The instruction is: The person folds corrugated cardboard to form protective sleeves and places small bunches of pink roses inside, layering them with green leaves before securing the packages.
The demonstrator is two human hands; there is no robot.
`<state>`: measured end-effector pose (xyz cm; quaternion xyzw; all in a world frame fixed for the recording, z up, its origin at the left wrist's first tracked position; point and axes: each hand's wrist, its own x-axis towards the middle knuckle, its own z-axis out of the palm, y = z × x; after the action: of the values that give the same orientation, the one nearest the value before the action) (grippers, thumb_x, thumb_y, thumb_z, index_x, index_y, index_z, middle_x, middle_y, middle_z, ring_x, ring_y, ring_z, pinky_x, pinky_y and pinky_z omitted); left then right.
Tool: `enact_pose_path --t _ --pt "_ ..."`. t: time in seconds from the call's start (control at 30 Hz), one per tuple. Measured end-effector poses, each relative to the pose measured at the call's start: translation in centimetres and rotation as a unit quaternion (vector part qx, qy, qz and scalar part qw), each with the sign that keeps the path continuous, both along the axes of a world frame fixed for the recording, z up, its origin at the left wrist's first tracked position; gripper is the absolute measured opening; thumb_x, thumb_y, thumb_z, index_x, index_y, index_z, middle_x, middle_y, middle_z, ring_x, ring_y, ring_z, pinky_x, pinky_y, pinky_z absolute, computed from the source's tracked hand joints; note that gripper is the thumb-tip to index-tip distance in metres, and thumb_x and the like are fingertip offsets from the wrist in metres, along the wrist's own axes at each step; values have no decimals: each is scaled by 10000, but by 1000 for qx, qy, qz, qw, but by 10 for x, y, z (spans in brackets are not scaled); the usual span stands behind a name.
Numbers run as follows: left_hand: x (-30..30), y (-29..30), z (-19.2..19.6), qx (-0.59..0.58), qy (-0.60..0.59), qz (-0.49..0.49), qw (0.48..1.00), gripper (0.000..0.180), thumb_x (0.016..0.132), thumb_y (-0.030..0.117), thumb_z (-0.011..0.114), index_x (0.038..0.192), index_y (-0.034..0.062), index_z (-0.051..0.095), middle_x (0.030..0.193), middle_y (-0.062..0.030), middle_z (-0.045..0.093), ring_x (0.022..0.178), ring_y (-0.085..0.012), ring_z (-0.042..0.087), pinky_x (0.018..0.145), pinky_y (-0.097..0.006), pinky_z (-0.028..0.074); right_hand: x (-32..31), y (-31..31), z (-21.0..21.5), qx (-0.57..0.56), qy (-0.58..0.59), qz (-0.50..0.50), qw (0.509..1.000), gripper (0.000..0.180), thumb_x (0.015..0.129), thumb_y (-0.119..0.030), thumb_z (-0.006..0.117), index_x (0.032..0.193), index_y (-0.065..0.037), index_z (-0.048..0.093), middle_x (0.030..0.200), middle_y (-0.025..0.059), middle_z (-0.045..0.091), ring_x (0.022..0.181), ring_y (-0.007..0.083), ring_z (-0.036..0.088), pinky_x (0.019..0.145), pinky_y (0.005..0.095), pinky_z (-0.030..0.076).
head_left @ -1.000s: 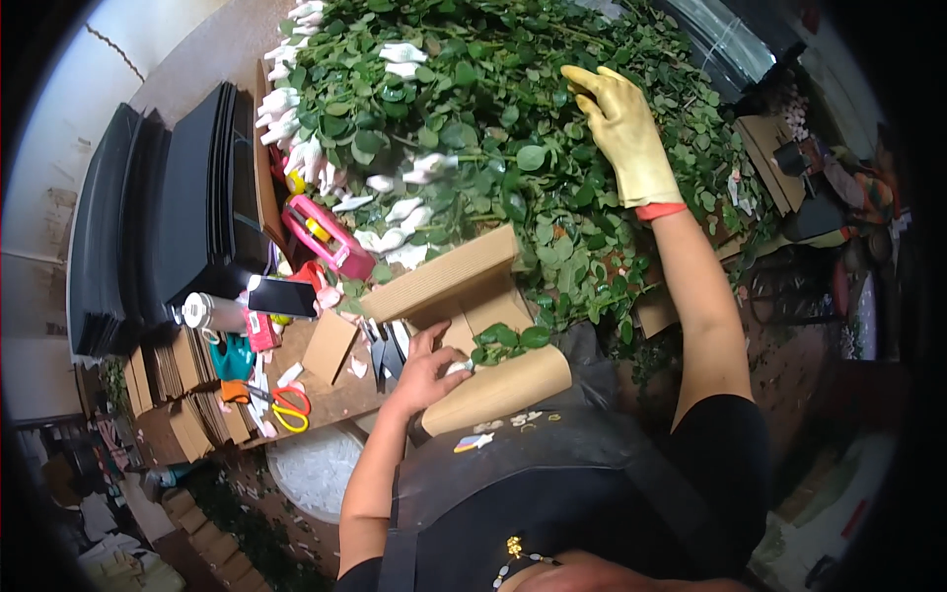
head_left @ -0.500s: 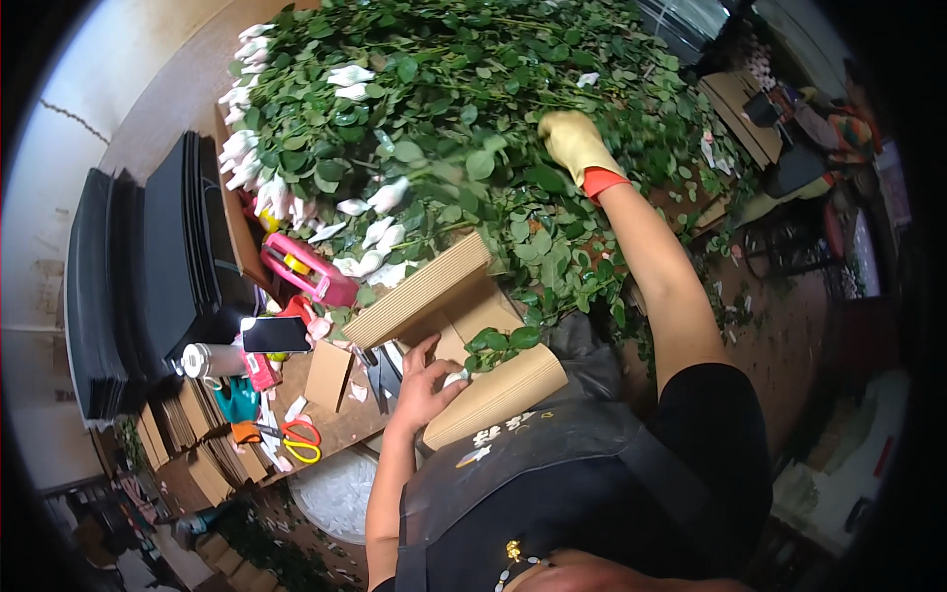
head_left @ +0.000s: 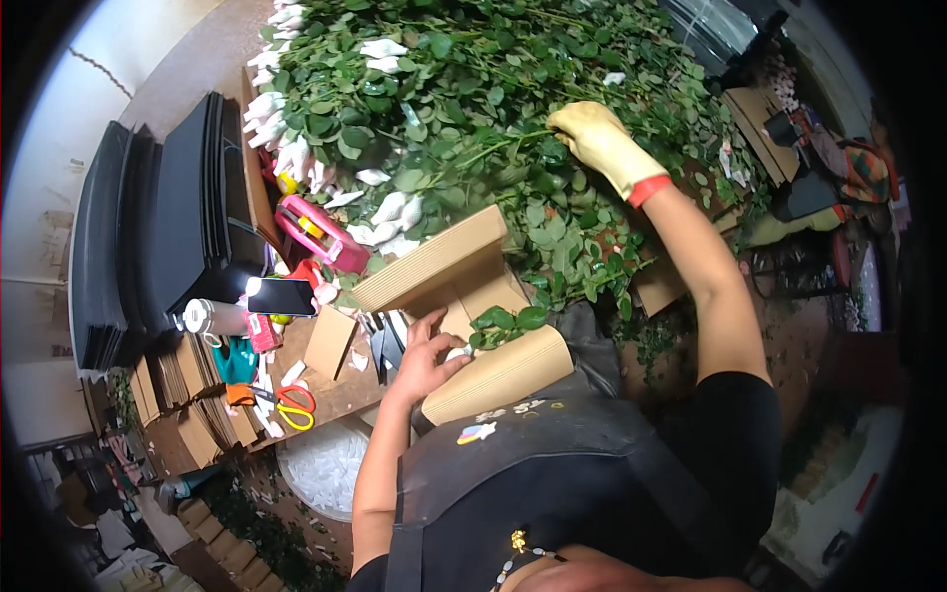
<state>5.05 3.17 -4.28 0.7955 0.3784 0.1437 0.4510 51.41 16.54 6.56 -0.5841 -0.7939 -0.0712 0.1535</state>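
Observation:
A folded sheet of corrugated cardboard (head_left: 498, 380) lies in front of my body, its far flap raised. My left hand (head_left: 424, 360) is inside the fold, its fingers curled about a white rose head (head_left: 458, 353); green leaves (head_left: 508, 324) show beside it. Farther out, my right hand (head_left: 597, 143), in a pale yellow glove with a red cuff, pinches a green rose stem (head_left: 528, 138). That stem runs leftward over a broad heap of leafy roses (head_left: 473, 74). White-sleeved rose heads (head_left: 395, 212) lie along the heap's left side.
Left of the cardboard are a pink tape dispenser (head_left: 321, 234), a phone (head_left: 280, 297), a capped bottle (head_left: 212, 317) and scissors (head_left: 294, 407). Black sheets (head_left: 187, 197) stand at the far left. Below the table edge is a tub of white scraps (head_left: 321, 472).
The view has shifted a little. My right hand has come slightly nearer, and the stem in its fingers now shows plainly. The left hand stays in the cardboard fold.

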Motion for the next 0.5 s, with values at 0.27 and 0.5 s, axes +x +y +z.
enact_pose_path --t 0.27,0.5 --pt "-7 -4 -2 35 1 -2 999 298 858 343 827 1070 136 790 1556 -194 455 1399 -417 407 1158 -490 366 -12 -64 83 145 121 -13 982 311 893 45 672 1184 -59 712 1154 134 711 1132 303 662 1021 402 519" --pt "-6 -4 -8 5 -53 44 998 645 822 367 860 1360 80 650 1504 -219 529 1385 -409 458 1165 -483 381 -14 -144 137 19 176 -9 984 405 843 171 541 1174 -21 670 1212 118 666 1258 286 614 1073 374 496"
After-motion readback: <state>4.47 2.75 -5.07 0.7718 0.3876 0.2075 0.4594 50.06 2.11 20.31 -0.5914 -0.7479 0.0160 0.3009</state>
